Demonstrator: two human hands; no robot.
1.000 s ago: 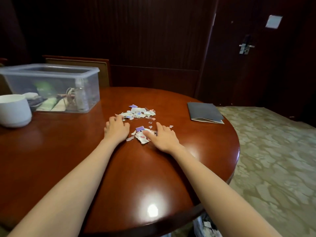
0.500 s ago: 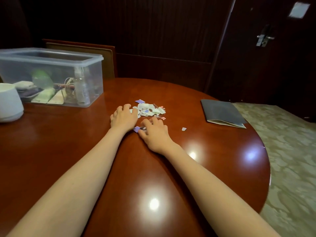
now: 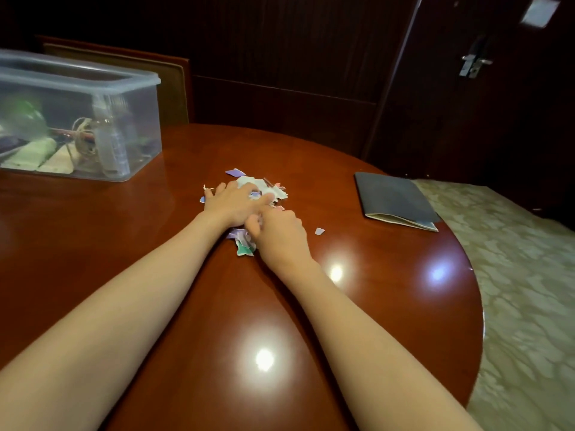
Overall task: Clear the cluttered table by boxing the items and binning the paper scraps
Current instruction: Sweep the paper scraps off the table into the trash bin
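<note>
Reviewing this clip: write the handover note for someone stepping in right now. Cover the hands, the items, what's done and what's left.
left hand: lies flat on the paper scraps, fingers spread.
right hand: fingers curled over scraps at the pile's near edge; whether it actually grips them is unclear.
A stray scrap lies apart, right of the hands.
Done: the clear box, far left on the table, holds several items.
Left: bin all scraps, the stray one included; no bin is in view. The dark folder near the right edge is unboxed.
</note>
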